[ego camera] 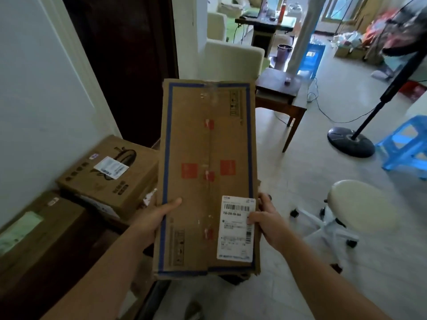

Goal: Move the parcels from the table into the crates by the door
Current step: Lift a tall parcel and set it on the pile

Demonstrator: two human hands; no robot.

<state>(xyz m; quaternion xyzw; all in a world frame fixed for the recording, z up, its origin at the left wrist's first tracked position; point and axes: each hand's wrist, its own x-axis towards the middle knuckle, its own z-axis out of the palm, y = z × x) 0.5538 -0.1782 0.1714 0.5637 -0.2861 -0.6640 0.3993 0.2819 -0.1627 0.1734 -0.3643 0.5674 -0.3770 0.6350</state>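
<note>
A long, flat cardboard parcel (208, 146) with a blue printed border and red squares is held up in the air in front of the person, its long side running away from the camera. Both hands grip its near end. The left hand (157, 215) clasps the left edge, thumb laid flat on the top face and the other fingers hidden underneath. The right hand (268, 222) clasps the right edge opposite it, thumb pressed on the white shipping label (235, 239) and fingers curled round the side. The parcel lies between the two hands and reaches well beyond them, tilted slightly upward at its far end.

To the left, against the pale wall, a cardboard box (111, 176) with a white label sits on other cartons, and a darker box (41, 229) with a green label lies nearer the camera. A dark door (129, 61) stands behind them. Past the parcel's far end are a cream chair (233, 58) and a small wooden desk (277, 88). On the tiled floor to the right stand a cream stool (360, 204) on a white wheeled base, a black fan base (351, 144) and a blue plastic stool (406, 144).
</note>
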